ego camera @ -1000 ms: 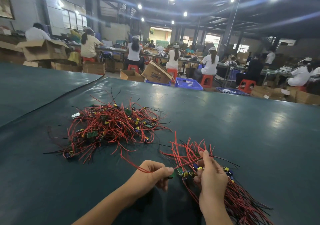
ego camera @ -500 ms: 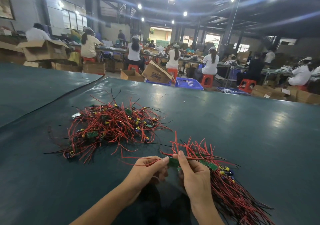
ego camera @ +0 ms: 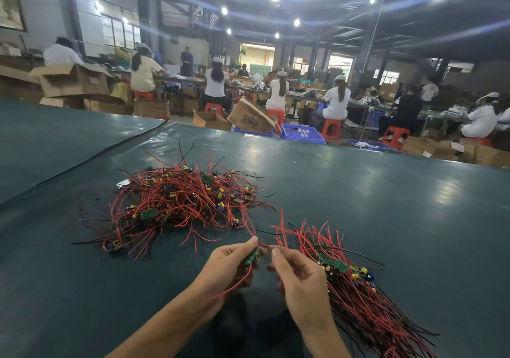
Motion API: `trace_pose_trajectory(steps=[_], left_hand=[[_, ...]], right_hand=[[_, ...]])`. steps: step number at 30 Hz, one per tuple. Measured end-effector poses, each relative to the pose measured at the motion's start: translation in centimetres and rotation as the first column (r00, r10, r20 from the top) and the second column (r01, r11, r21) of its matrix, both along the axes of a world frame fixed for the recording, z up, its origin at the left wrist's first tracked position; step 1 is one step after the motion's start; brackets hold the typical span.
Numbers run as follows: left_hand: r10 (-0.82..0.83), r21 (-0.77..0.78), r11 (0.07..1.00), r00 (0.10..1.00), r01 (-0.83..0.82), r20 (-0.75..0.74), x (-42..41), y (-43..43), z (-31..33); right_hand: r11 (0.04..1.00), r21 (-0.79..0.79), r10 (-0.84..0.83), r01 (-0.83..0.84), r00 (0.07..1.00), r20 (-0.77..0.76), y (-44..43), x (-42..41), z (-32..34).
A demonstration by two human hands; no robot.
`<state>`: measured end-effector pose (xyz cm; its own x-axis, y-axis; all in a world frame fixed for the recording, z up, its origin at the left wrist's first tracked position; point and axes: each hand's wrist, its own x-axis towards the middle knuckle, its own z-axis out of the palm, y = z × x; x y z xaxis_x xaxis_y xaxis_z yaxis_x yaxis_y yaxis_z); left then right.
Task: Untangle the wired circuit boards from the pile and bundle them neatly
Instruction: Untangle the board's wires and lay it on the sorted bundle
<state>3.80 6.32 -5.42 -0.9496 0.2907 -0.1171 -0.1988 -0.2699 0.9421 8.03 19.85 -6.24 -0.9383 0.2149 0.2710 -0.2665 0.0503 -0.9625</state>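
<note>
While both hands work low over the dark green table (ego camera: 386, 205), the left hand (ego camera: 229, 263) has its fingers curled, with thumb and forefinger pinching a small green circuit board (ego camera: 251, 257). One red wire (ego camera: 237, 283) hangs from the board across the palm toward six o'clock.

The right hand (ego camera: 300, 283) is just beside the left, at its three o'clock. Its fingers are loosely curled, and the forefinger and thumb tips are closed on a second red lead (ego camera: 265, 245) that runs from the board's top end up toward eleven o'clock. The hands are near each other but not touching.

The tangled pile (ego camera: 179, 203) of red and black wires, green boards and yellow parts lies on the table at ten o'clock from the hands, apart from them. The sorted bundle (ego camera: 358, 302) lies at four o'clock, just beside the right hand. Its boards are gathered at the upper end and its wires fan toward five o'clock.

Past the table's far edge, at twelve o'clock, is a blue basket (ego camera: 302, 134), with a tipped cardboard box (ego camera: 249, 116) at its nine o'clock. People sit on red stools at long benches behind.
</note>
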Motion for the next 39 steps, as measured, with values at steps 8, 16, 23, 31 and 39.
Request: trace_pose_trajectory(steps=[8, 16, 23, 31, 39], left_hand=[[-0.176, -0.072, 0.982, 0.984, 0.175, -0.019, 0.2, 0.2, -0.7], [-0.166, -0.034, 0.984, 0.973, 0.173, 0.157, 0.2, 0.7, -0.9], [-0.197, 0.086, 0.980, 0.950, 0.181, 0.242, 0.2, 0.8, -1.0], [-0.238, 0.140, 0.966, 0.957, 0.216, 0.163, 1.1, 0.8, -1.1], [-0.212, -0.165, 0.970, 0.953, 0.178, -0.218, 1.9, 1.0, -0.9]], right_hand=[[0.984, -0.114, 0.153, -0.135, 0.975, 0.162, -0.5, 0.2, 0.5], [0.983, -0.184, 0.070, -0.025, 0.968, 0.242, 0.0, -0.3, 0.2], [0.981, -0.192, 0.007, 0.040, 0.971, 0.238, -0.4, -0.2, -0.1], [0.946, -0.288, -0.117, 0.151, 0.984, 0.135, -0.5, -0.6, -0.2], [0.916, -0.374, -0.088, 0.145, 0.982, 0.165, -0.6, -0.2, 0.8]])
